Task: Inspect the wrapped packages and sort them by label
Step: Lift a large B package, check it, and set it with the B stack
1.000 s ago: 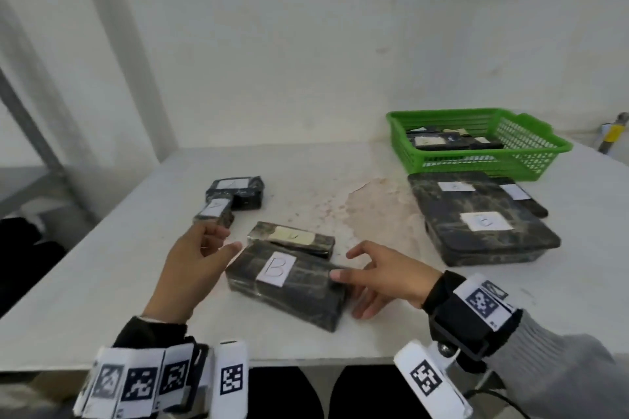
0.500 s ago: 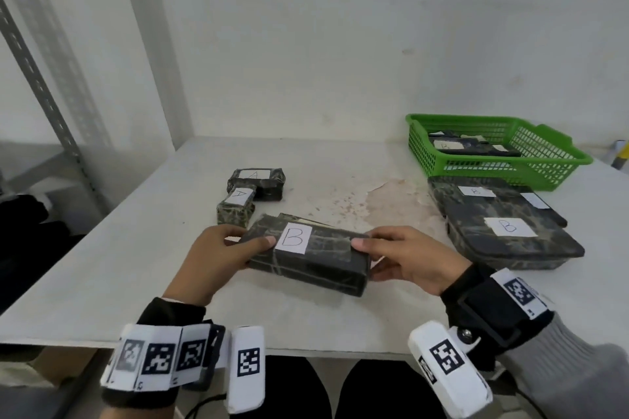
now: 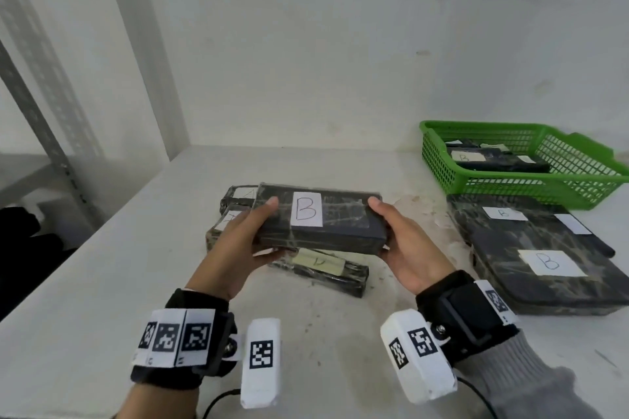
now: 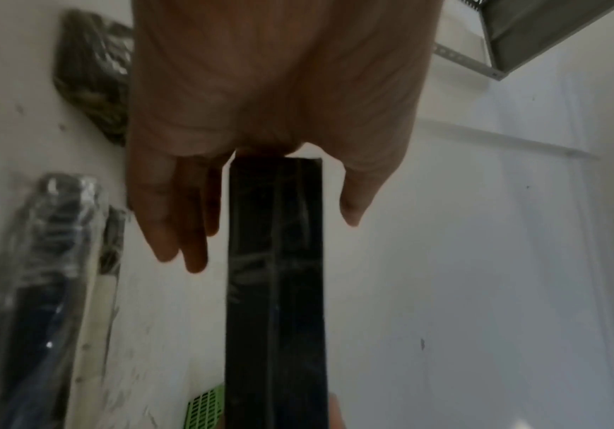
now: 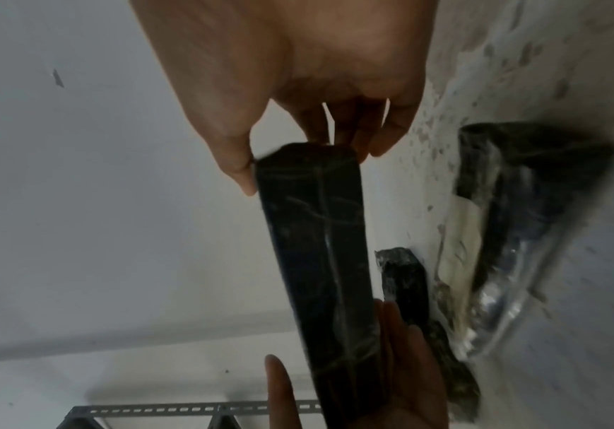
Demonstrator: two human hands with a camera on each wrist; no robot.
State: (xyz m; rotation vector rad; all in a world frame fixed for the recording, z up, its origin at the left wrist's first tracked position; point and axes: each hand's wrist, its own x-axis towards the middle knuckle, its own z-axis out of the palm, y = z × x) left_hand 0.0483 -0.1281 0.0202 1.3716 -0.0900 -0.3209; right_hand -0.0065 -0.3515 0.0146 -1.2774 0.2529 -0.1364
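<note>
I hold a dark wrapped package with a white "B" label [image 3: 340, 218] [image 4: 275, 261] [image 5: 320, 246] above the table, its label turned up toward me. My left hand [image 3: 250, 235] [image 4: 261, 209] grips its left end, thumb on top and fingers beneath. At the opposite end my right hand [image 3: 391, 235] [image 5: 298, 156] grips the same way. Below it lies a slim package with a yellowish label [image 3: 321, 265]. Two "A" packages [image 3: 238, 196] sit behind my left hand, partly hidden.
A green basket [image 3: 578, 180] holding more labelled packages stands at the back right. In front of it lies a large flat "B" package [image 3: 544, 258] with smaller ones on top. A metal shelf upright [image 3: 44, 105] rises at the left, beyond the table edge.
Both hands took hold of the "B" package by its ends and lifted it off the table, uncovering the slim yellow-labelled package beneath.
</note>
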